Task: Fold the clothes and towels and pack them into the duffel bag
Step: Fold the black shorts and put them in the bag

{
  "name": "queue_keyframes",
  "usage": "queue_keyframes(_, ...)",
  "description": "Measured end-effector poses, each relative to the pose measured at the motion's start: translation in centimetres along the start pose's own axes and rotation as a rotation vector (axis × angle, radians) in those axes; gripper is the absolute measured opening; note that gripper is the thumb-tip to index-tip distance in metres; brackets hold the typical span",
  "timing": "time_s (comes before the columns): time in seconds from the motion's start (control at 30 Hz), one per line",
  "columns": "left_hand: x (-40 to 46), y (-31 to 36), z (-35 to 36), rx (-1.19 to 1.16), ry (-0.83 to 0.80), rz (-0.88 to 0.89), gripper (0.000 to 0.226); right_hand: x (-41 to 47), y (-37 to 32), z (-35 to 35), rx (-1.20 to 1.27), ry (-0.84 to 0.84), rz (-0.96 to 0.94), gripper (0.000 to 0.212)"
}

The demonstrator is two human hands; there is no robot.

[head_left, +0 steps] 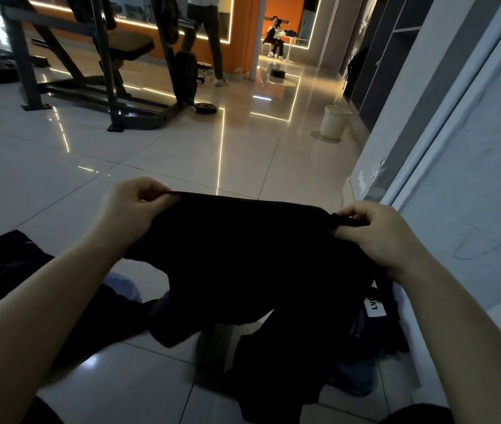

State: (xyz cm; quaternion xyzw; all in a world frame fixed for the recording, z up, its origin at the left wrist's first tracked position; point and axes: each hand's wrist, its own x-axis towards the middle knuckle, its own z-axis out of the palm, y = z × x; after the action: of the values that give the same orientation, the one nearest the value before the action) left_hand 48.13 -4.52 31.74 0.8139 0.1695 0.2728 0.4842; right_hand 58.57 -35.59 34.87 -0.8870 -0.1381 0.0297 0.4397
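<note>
A black garment (243, 252) hangs stretched between my two hands above the tiled floor. My left hand (130, 209) pinches its upper left edge. My right hand (374, 234) pinches its upper right corner. Below it lies a heap of dark clothes (273, 362), one piece showing a white label (374, 307). A dark bag or cloth (1, 264) lies at the left edge; I cannot tell which it is.
A pale wall panel (457, 209) runs along the right. Ahead stand a weight bench and rack (105, 71), a weight plate (206, 108) on the floor and a pale bucket (333, 122). One person stands far back and another sits.
</note>
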Motion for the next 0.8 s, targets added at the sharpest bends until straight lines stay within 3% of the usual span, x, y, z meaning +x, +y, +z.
queue_keyframes(0.27,-0.5,0.5,-1.1,-0.079,0.036,-0.003,0.009,0.0,0.4,-0.2,0.011,-0.022,0.044,0.014)
queue_keyframes(0.5,-0.6,0.8,-1.8,-0.096,0.097,0.003,0.006,-0.9,-0.7,-0.3,0.214,-0.018,-0.007,0.016)
queue_keyframes(0.6,-0.5,1.0,-2.4,-0.109,0.119,-0.003,0.008,-0.7,-1.1,-0.4,0.289,0.111,-0.047,0.011)
queue_keyframes(0.7,-0.6,1.4,-2.1,-0.092,0.026,-0.019,0.01,0.1,-1.1,-0.4,0.277,0.278,-0.084,0.014)
queue_keyframes(0.8,-1.0,1.2,-1.7,-0.025,-0.004,-0.015,0.01,0.7,-0.3,1.0,0.125,0.127,-0.029,0.017)
